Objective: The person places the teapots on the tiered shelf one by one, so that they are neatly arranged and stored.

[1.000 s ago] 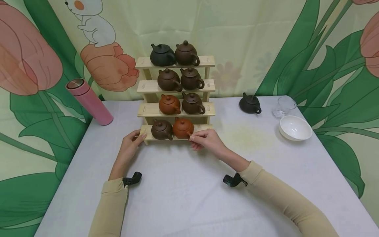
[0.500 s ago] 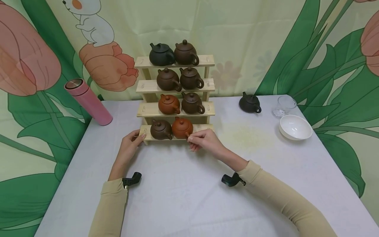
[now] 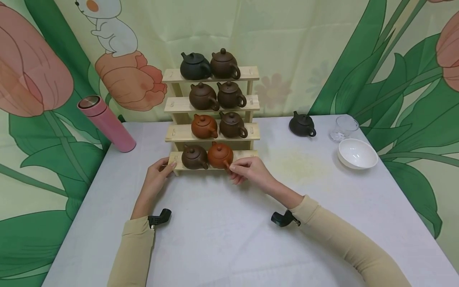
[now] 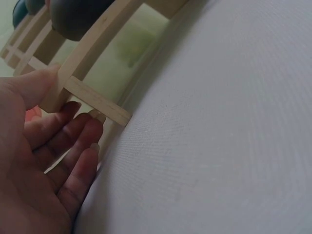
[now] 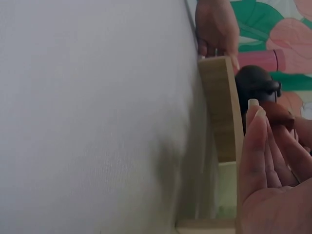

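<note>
A stepped wooden rack [image 3: 211, 135] of four shelves carries two small teapots on each shelf. On the lowest shelf, an orange-brown teapot [image 3: 220, 155] sits beside a dark brown teapot [image 3: 193, 156]. The thumb and index finger of my right hand [image 3: 251, 171] pinch the orange-brown teapot's handle, with the pot still over the shelf. In the right wrist view, the fingers partly hide that teapot [image 5: 275, 114]. At the rack's left end, my left hand [image 3: 157, 175] grips the bottom shelf, thumb on top and fingers below, as the left wrist view also shows.
To the right, a black teapot [image 3: 302, 124] stands on the white cloth [image 3: 215, 231]. Farther right are a clear glass [image 3: 346, 126] and a white bowl [image 3: 357, 154]. A pink flask [image 3: 111, 125] stands left of the rack, and a printed curtain [image 3: 287, 48] hangs behind.
My right hand shifts slightly left, then slightly back right, still holding the orange-brown teapot's handle. The left hand keeps its place on the rack; the view drifts a little.
</note>
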Motion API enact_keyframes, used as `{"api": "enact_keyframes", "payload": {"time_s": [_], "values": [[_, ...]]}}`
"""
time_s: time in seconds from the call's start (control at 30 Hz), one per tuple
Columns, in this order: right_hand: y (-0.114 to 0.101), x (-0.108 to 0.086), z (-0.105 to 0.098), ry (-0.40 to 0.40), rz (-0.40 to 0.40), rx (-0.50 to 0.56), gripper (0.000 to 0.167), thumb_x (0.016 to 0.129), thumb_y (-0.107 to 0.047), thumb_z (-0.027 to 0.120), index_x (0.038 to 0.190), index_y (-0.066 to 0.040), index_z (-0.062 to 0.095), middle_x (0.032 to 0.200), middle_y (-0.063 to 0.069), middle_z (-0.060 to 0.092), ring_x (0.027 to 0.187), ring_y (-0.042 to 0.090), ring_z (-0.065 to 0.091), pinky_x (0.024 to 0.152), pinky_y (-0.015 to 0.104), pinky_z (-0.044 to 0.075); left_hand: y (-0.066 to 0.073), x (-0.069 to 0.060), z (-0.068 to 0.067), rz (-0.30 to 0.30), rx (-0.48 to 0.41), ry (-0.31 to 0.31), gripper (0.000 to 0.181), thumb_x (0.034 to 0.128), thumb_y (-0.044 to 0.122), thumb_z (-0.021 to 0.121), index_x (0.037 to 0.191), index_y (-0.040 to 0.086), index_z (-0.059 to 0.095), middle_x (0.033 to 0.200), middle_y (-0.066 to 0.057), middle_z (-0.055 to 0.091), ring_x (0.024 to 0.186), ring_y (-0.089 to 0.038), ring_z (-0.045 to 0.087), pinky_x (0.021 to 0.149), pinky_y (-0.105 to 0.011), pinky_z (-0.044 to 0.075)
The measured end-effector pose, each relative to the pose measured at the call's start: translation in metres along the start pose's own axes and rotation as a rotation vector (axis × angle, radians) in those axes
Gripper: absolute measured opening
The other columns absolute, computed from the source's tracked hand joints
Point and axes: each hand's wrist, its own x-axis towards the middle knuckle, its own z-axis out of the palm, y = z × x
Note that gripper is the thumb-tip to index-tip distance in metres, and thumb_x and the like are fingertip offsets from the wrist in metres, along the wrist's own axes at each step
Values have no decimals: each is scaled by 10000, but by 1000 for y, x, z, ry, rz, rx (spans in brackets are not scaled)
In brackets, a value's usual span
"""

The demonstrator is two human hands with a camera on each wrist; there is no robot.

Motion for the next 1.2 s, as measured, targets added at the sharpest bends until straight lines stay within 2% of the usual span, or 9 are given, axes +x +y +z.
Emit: {"api": "enact_keyframes", "payload": {"time_s": [0.13,0.33,0.5,0.87,1.03,1.2], "values": [[1,-4,-11,28,1,-7,268,949,-173,662,1058,67,712,813,177,726,652,217,700,662,411,604,0,-1,0,-3,-3,-1,630,950,536,592,1410,108,535,1276,-113,601,1034,-160,532,802,-194,484],[5,-10,-31,69,13,-22,283,945,-184,672,1076,65,704,873,236,717,658,183,689,690,385,608,1,-1,0,16,13,3,625,953,544,582,1406,115,540,1267,-108,602,1029,-167,530,799,-196,479],[7,-14,-45,79,31,-47,290,947,-203,674,1075,55,703,895,245,707,677,204,687,708,384,609,1,-1,0,15,19,-2,633,956,548,574,1418,116,529,1279,-109,596,1035,-162,524,810,-205,478],[9,-19,-77,179,65,-152,275,949,-211,664,1054,38,717,884,209,715,659,150,645,704,379,600,1,-3,0,5,17,-10,651,953,554,574,1433,118,512,1317,-110,582,1065,-182,525,822,-204,476],[15,-17,-93,233,86,-187,317,959,-212,654,1112,62,696,894,210,728,668,162,660,708,362,598,1,-3,0,8,19,-8,650,956,553,570,1436,119,510,1315,-105,581,1055,-176,526,810,-197,480],[8,-18,-107,271,118,-198,314,967,-150,627,1163,93,663,917,264,707,687,232,679,689,353,589,2,-3,1,8,28,-3,657,949,572,568,1432,131,515,1303,-92,591,1053,-185,530,802,-202,482]]}}
